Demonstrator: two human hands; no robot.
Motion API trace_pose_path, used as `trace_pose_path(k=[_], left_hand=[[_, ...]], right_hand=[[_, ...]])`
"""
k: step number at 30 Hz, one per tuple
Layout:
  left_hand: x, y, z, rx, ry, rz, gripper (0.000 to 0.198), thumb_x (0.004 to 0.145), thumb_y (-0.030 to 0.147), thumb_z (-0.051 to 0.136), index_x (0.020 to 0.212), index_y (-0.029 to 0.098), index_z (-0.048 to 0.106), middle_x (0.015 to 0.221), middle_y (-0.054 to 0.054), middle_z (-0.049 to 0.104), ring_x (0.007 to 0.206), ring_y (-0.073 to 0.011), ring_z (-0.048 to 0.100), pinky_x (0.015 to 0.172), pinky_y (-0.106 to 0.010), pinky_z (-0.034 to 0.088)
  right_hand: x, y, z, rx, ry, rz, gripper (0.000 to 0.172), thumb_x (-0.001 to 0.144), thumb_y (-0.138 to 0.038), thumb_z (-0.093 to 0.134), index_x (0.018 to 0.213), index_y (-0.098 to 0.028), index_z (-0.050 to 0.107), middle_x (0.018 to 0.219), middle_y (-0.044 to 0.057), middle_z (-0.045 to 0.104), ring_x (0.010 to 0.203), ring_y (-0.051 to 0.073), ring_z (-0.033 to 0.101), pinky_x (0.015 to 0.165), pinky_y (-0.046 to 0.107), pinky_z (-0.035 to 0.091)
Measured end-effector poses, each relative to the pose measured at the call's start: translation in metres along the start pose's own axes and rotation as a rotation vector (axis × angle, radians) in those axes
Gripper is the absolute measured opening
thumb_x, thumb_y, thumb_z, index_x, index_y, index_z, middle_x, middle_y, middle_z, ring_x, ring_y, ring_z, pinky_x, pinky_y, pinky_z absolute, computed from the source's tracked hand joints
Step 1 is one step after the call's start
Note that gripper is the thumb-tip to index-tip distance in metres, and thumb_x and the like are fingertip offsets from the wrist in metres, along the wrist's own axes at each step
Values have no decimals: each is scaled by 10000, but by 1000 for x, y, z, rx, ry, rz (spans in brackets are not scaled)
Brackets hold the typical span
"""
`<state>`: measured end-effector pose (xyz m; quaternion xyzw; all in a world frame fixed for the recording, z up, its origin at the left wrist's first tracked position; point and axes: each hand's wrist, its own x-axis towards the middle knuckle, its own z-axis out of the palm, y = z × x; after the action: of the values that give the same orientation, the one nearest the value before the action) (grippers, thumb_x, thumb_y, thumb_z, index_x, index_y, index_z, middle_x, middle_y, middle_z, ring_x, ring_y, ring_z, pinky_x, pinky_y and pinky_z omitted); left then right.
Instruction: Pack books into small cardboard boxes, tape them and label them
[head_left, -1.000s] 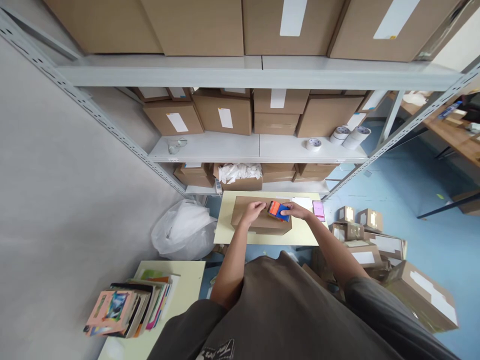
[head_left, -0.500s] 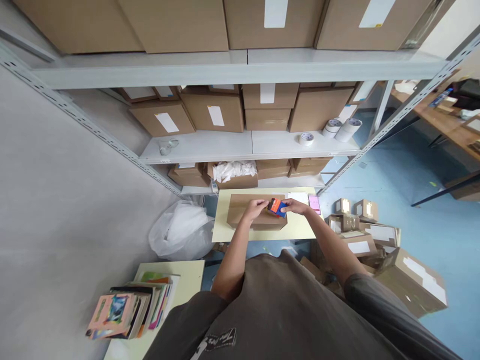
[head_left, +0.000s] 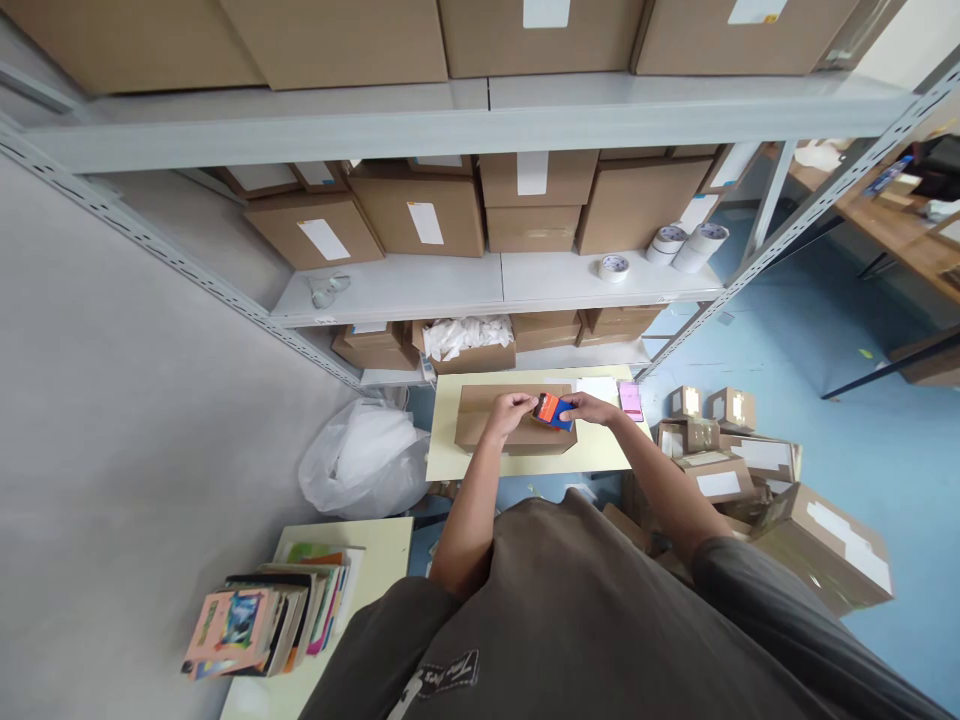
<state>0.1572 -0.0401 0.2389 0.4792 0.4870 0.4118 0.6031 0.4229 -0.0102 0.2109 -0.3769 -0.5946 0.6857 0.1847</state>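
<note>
- The right hand (head_left: 592, 408) is closed around the blue end of a small orange-and-blue tape dispenser (head_left: 553, 410), fingers wrapped over the top of it
- The left hand (head_left: 512, 410) has its fingers curled at the dispenser's orange end; whether it pinches tape, grips the tool or only presses on the cardboard is too small to tell
- The dispenser sits on top of a closed cardboard box (head_left: 480, 425), toward the box's right end, between the two hands
- The box lies flat on a pale yellow surface (head_left: 446, 460), with a white sheet (head_left: 598, 388) and a pink slip (head_left: 631, 398) just beside it on the person's right
- The dispenser's long axis runs left to right across the view, roughly in line with the box's longer side and tilted only a little; the orange end points to the person's left, the blue end to the right
- The work in hand looks like running tape along the box top. To do it well, I would keep the tool low and flat against the cardboard and square to the box's long edge, so the strip lies straight
- The left hand is best kept pressing down close to the orange end, so the box does not slide on the surface and the tape's start stays stuck
- A steady, even pull from the right hand should matter more than speed; a lifted or twisted tool would probably wrinkle the strip
</note>
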Motion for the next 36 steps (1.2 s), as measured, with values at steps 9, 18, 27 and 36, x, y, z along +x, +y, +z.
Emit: trace_pose_path(k=[9, 18, 27, 36], left_hand=[[1, -10, 2, -133, 57, -87, 465, 660, 572, 946, 803, 149, 820, 816, -82, 783, 780, -195, 669, 789, -328, 515], [-5, -11, -6, -158, 72, -41, 510, 647, 626, 957, 782, 163, 792, 796, -57, 757, 803, -189, 656, 818, -322, 500], [-4, -19, -4, -252, 58, -99, 548, 694, 659, 927, 884, 156, 820, 897, -90, 796, 871, -219, 694, 850, -343, 519], [-6, -5, -24, -248, 52, -197, 651, 822, 789, 751, 892, 145, 825, 971, -160, 818, 978, -282, 754, 881, -379, 572]], right_hand=[[-2, -3, 8, -24, 36, -8, 601, 715, -663, 921, 1016, -159, 788, 889, 22, 758, 845, 206, 676, 842, 346, 548], [3, -10, 17, -53, 58, -23, 564, 752, -663, 898, 985, -163, 781, 873, 24, 745, 813, 203, 654, 794, 337, 537], [0, -6, 18, -29, 62, -34, 582, 754, -662, 896, 1034, -163, 790, 923, 38, 766, 854, 212, 674, 849, 355, 551], [4, -24, 28, -69, 84, -2, 655, 739, -720, 874, 1068, -162, 774, 908, 44, 752, 830, 213, 658, 800, 346, 557]])
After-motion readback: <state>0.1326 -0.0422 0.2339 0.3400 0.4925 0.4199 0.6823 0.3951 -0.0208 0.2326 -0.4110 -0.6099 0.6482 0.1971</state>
